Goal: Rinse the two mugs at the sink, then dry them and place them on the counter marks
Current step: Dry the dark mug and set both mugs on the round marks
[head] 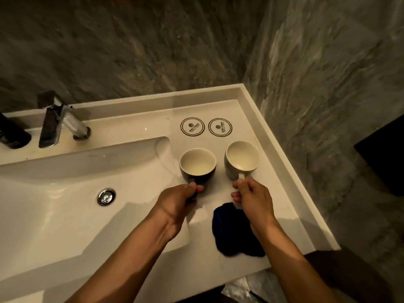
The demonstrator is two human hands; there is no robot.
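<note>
Gripping both handles beside the sink (pixel 65 215): left hand (pixel 175 204) fingers closed on dark mug (pixel 197 166), right hand (pixel 253 200) fingers on grey mug (pixel 241 159).

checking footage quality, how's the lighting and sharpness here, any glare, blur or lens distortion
Head view: dim, warm light; the marble wall is smeared by motion blur, while the dark mug, grey mug and both round counter marks stay fairly sharp. Small glare spots sit on the chrome faucet and drain. Forearm shadows fall across the sink basin. Wide-angle distortion bends the counter edge.
</note>
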